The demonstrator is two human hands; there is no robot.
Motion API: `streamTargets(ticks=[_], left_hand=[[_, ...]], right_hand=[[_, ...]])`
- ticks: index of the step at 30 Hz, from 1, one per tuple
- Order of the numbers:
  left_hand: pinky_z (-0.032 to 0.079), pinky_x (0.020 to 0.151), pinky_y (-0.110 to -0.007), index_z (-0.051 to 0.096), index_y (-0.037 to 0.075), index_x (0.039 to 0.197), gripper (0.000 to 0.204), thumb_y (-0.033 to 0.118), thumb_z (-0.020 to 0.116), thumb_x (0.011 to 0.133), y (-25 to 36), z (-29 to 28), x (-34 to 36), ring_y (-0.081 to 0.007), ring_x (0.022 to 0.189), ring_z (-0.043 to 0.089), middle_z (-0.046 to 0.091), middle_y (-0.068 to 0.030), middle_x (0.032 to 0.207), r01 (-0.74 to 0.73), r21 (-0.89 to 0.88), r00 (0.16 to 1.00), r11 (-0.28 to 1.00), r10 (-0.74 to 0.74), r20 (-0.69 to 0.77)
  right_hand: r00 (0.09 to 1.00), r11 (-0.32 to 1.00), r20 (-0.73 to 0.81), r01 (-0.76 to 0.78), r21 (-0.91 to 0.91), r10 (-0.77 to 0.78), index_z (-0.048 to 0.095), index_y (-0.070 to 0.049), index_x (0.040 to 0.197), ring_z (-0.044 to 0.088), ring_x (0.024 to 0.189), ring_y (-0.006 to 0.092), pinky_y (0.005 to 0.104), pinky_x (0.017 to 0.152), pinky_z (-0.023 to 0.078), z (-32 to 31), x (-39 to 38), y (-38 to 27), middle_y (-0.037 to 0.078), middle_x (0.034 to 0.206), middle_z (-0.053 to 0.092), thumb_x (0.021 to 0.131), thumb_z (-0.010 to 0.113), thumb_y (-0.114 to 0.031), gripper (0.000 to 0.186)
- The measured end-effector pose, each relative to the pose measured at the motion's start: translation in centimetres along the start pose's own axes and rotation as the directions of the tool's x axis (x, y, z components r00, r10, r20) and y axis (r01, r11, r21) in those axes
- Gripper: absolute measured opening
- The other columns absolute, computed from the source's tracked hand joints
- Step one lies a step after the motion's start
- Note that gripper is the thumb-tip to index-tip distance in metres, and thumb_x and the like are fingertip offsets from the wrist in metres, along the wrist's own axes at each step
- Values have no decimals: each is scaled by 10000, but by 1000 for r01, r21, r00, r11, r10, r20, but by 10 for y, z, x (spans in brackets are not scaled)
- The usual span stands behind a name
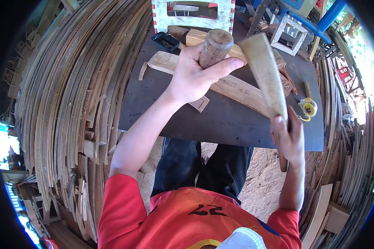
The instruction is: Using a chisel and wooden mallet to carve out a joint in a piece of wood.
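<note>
My left hand is closed round a thick wooden cylinder, its rounded end turned up; whether a tool continues below the fist is hidden. My right hand grips a long flat tool that widens toward its far end. Its broad tan part slants up and left, close to the cylinder but apart from it, and a brown handle end shows below the fist. Under both hands, a wooden beam lies across the dark tabletop. A small flat piece of wood rests beside the beam.
Around the tabletop are a yellow tape measure, a small black tray, a pale wooden frame and a white plastic panel. Blue metal bars stand at the far right. Stacked wooden strips line the left side.
</note>
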State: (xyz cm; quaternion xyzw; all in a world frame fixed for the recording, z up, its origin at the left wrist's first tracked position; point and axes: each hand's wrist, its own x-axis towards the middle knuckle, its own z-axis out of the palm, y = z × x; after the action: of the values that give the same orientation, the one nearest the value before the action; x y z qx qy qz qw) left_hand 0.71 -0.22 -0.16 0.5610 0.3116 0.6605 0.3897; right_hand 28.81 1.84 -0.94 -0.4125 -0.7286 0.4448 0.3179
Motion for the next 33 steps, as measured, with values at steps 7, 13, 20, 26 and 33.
streamTargets(ticks=[7, 13, 20, 26, 33], left_hand=[[377, 540, -196, 713, 28, 933, 138, 156, 729, 883, -2, -1, 2, -7, 623, 499, 612, 53, 708, -7, 18, 1000, 1000, 6, 11], [360, 528, -195, 706, 30, 869, 123, 150, 728, 883, -3, 1, 3, 1, 611, 485, 599, 63, 690, -31, 30, 1000, 999, 31, -4], [298, 488, -207, 675, 45, 805, 139, 149, 731, 879, 0, 1, 2, 4, 551, 429, 536, 77, 628, 2, 33, 1000, 999, -2, -14], [286, 479, -205, 612, 68, 736, 172, 97, 725, 862, -1, 7, 3, 5, 534, 418, 506, 76, 601, 56, 43, 996, 998, -52, -79], [292, 464, -203, 560, 74, 732, 195, 84, 688, 879, -2, 0, 6, -1, 501, 397, 460, 82, 568, 123, 5, 992, 992, -123, -15]], right_hand=[[990, 981, 78, -100, -164, 114, 579, 56, 1000, 556, 573, 170, 311, 557, 438, 18, -4, 31, 113, 641, 565, 916, 657, -315, 388], [992, 978, 100, -49, -202, 71, 579, 73, 1026, 575, 669, 285, 371, 671, 460, 21, -2, 31, 220, 737, 584, 895, 680, -320, 427], [988, 965, 142, -19, -263, 58, 590, 67, 1008, 624, 723, 365, 399, 682, 471, 22, 0, 30, 238, 755, 606, 885, 693, -320, 419], [972, 859, 159, 227, -459, -172, 575, 27, 995, 633, 719, 442, 456, 622, 494, 14, -3, 26, 257, 747, 629, 852, 713, -392, 464], [972, 766, 229, 184, -616, -49, 577, -23, 1039, 640, 646, 410, 469, 610, 515, 9, -7, 12, 203, 624, 618, 840, 658, -539, 560]])
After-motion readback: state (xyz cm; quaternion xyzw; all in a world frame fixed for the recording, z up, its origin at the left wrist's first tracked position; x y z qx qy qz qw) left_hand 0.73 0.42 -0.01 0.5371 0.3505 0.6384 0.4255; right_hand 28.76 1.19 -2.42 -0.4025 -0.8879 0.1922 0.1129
